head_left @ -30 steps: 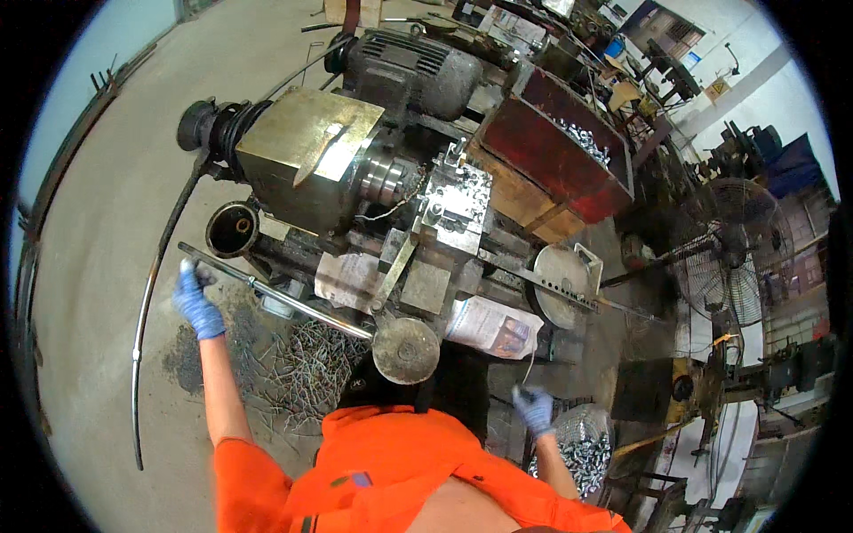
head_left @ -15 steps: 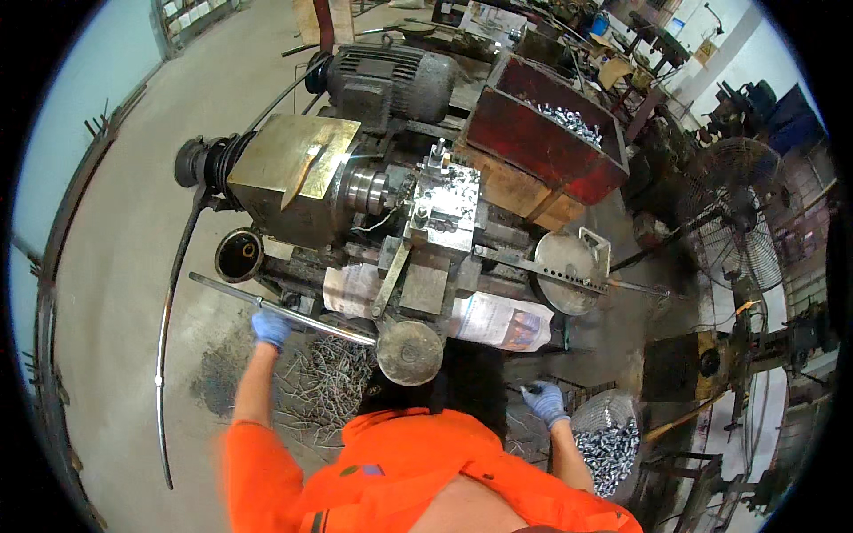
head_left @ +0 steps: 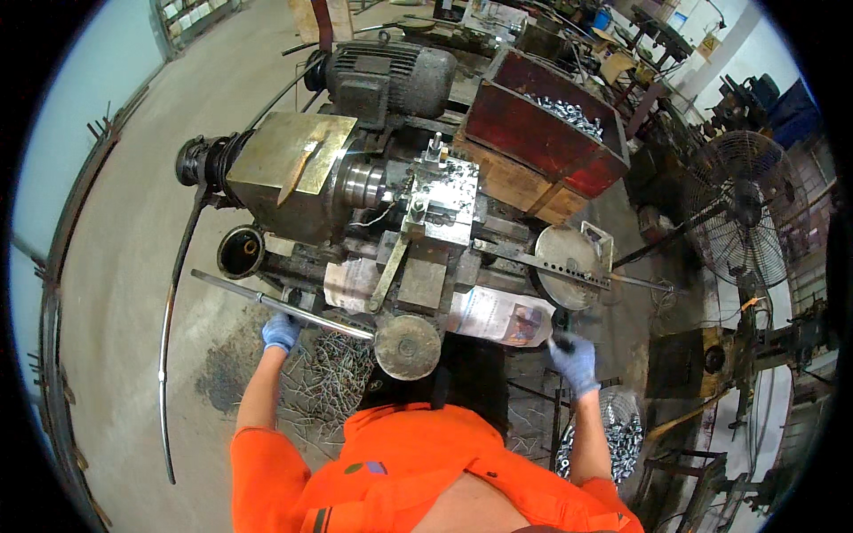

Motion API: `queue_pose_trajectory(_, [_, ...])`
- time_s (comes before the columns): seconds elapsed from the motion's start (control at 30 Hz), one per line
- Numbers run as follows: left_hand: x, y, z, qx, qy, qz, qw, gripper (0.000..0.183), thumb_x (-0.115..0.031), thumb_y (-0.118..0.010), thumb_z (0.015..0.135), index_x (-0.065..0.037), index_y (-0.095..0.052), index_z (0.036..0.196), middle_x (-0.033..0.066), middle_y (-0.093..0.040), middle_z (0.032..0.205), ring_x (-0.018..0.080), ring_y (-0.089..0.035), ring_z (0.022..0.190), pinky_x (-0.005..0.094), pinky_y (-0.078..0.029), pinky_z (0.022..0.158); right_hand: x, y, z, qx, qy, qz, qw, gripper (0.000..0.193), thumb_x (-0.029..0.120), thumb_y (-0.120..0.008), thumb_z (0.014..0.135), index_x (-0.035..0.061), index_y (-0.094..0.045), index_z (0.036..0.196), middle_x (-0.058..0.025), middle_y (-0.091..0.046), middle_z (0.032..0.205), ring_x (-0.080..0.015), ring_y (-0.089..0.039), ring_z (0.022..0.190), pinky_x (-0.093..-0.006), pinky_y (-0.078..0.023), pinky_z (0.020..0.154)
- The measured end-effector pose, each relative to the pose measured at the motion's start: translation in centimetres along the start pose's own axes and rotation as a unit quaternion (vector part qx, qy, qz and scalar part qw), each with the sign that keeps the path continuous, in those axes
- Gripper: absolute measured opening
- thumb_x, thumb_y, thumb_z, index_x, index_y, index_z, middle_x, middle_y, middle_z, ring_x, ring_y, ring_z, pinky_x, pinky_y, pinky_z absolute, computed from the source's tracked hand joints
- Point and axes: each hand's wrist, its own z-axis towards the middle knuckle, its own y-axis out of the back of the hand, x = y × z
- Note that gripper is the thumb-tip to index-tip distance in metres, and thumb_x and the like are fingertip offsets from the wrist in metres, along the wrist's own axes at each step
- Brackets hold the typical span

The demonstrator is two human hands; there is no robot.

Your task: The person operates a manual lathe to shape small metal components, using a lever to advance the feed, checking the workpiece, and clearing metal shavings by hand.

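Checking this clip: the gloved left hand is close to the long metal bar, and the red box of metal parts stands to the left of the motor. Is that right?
Not quite: in the head view, the red box of metal parts stands to the right of the motor. The gloved left hand is close to the long metal bar.

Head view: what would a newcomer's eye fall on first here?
Probably the bright orange shirt at the bottom centre, with the blue-gloved left hand just below a long metal rod and the gloved right hand out to the right. Next, the greasy lathe across the middle, and the dark red bin of shiny metal parts beyond it, upper right.
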Motion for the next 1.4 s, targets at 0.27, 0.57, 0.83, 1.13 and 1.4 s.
queue_pose_trajectory(0.27, [6.6,12.1,-2.9,-0.1,0.024,-0.266,0.959,0.034,-0.034,-0.058,0.086,-0.008,-0.063,0.109,0.0176,-0.066,0.09,0.0288,-0.065,0.081,0.037,-0.05,0.072,19.5,-0.6,11.2,-0.042,0.389,0.008,0.92,0.019,0.02,-0.072,0.072,0.0048,-0.068,0.083,-0.0122,-0.066,0.086,-0.0278,-0.06,0.083,-0.0362,-0.048,0.075])
queue_pose_trajectory(0.57, [18.9,25.5,-8.2,-0.362,0.109,-0.075,0.923,0.036,-0.042,-0.052,0.088,-0.01,-0.066,0.098,0.0181,-0.065,0.085,0.0335,-0.064,0.077,0.0422,-0.048,0.069,33.6,-10.0,17.5,0.161,0.408,-0.252,0.862,0.056,0.058,-0.055,0.076,0.0065,-0.07,0.092,-0.0144,-0.063,0.095,-0.0299,-0.054,0.092,-0.0391,-0.038,0.088])
queue_pose_trajectory(0.83, [1.7,19.5,-14.3,-0.255,0.2,-0.001,0.946,0.045,-0.054,-0.058,0.077,-0.009,-0.062,0.081,0.0168,-0.065,0.08,0.0368,-0.062,0.076,0.0461,-0.047,0.068,32.6,-11.6,18.6,0.182,0.406,-0.23,0.866,0.055,0.056,-0.055,0.076,0.0024,-0.068,0.084,-0.0187,-0.066,0.084,-0.0341,-0.059,0.086,-0.0414,-0.042,0.086])
queue_pose_trajectory(1.13, [5.6,20.4,-9.2,-0.23,0.051,-0.069,0.969,0.035,-0.039,-0.067,0.074,-0.006,-0.06,0.082,0.0183,-0.063,0.079,0.0368,-0.061,0.077,0.0449,-0.047,0.068,32.4,-9.5,17.9,0.131,0.393,-0.235,0.88,0.05,0.051,-0.056,0.077,0.0024,-0.069,0.079,-0.0189,-0.065,0.077,-0.0336,-0.061,0.082,-0.0406,-0.044,0.083])
queue_pose_trajectory(1.4, [7.6,20.4,-5.8,-0.124,0.056,-0.332,0.933,0.021,-0.02,-0.066,0.08,-0.003,-0.055,0.085,0.0056,-0.053,0.058,0.0132,-0.05,0.042,0.0289,-0.042,0.038,26.3,5.1,19.2,-0.062,0.37,-0.177,0.91,0.034,0.043,-0.062,0.078,0.0106,-0.07,0.086,-0.011,-0.063,0.081,-0.0303,-0.057,0.081,-0.0397,-0.046,0.078])
